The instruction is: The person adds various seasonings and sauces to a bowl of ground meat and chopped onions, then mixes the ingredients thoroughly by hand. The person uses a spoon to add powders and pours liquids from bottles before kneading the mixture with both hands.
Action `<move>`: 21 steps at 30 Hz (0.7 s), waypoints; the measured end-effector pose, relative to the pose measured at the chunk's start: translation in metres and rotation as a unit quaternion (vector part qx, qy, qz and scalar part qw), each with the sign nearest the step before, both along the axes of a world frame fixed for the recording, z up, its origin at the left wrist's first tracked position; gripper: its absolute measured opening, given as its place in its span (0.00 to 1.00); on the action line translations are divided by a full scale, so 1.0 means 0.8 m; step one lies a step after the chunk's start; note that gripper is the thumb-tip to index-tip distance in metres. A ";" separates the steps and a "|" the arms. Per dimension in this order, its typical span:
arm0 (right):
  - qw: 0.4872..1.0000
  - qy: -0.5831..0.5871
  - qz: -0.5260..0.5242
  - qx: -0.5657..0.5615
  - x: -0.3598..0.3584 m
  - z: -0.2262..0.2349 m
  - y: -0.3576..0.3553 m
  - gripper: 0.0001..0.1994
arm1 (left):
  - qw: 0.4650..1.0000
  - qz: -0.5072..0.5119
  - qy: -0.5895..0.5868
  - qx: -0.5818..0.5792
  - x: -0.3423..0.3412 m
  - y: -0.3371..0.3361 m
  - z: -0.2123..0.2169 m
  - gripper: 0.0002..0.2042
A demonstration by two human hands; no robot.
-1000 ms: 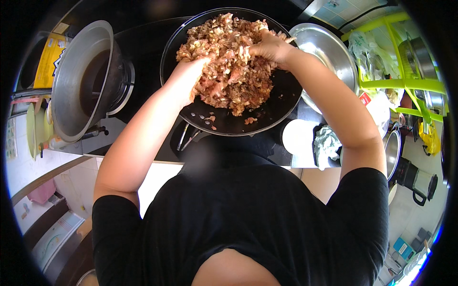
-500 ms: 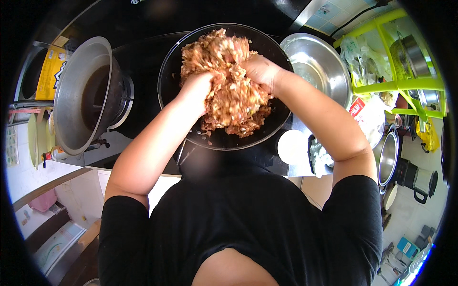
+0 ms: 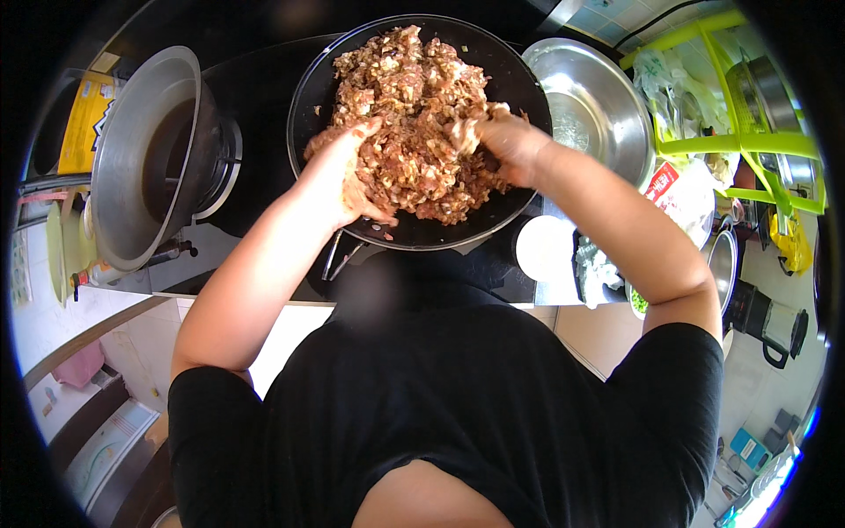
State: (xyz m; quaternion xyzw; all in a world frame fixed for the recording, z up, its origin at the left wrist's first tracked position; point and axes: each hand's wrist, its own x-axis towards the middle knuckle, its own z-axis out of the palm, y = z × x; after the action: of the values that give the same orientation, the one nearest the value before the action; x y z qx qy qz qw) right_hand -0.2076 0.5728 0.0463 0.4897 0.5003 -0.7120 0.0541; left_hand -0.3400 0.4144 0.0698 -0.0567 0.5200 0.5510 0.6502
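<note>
A large mound of minced meat mixture (image 3: 422, 132), brown-pink with pale bits through it, sits in a wide black pan (image 3: 493, 231). My left hand (image 3: 345, 183) cups the mound's left edge. Its thumb and fingers are spread apart, with bits of meat stuck to them. On the opposite side my right hand (image 3: 515, 148) presses into the meat. Its fingers are smeared by motion and partly sunk in the mix, so their grip does not show.
Left of the pan stands a deep grey metal pot (image 3: 110, 176) with dark liquid. A shiny steel bowl (image 3: 598, 123) is on the right, beside a green rack (image 3: 704, 145). A white round object (image 3: 544, 249) lies near the pan's front right. A yellow package (image 3: 86, 123) stands far left.
My hands have moved apart from the middle of the meat to its two sides. The lifted, folded meat now lies spread in the pan. Pan and surroundings appear slightly higher in view.
</note>
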 end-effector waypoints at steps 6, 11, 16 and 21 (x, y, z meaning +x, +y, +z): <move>0.961 0.194 -0.038 -0.191 -0.023 -0.039 -0.029 0.25 | 0.999 0.047 0.011 -0.017 0.019 0.030 -0.046 0.12; 0.966 0.203 0.013 -0.158 -0.012 -0.058 -0.013 0.19 | 0.997 0.044 0.034 0.052 0.030 0.035 -0.061 0.12; 0.976 0.211 -0.009 0.042 -0.025 -0.019 -0.003 0.12 | 0.948 0.087 0.262 0.162 0.015 0.041 -0.037 0.17; 0.976 0.115 0.073 0.172 -0.029 0.031 0.005 0.15 | 0.958 0.115 0.204 0.167 -0.003 0.032 -0.016 0.13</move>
State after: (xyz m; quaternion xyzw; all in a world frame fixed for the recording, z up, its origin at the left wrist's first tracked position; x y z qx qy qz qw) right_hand -0.2306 0.5766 0.0713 0.3687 0.6528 -0.6607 -0.0371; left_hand -0.3424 0.4399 0.0566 0.1073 0.5321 0.7010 0.4625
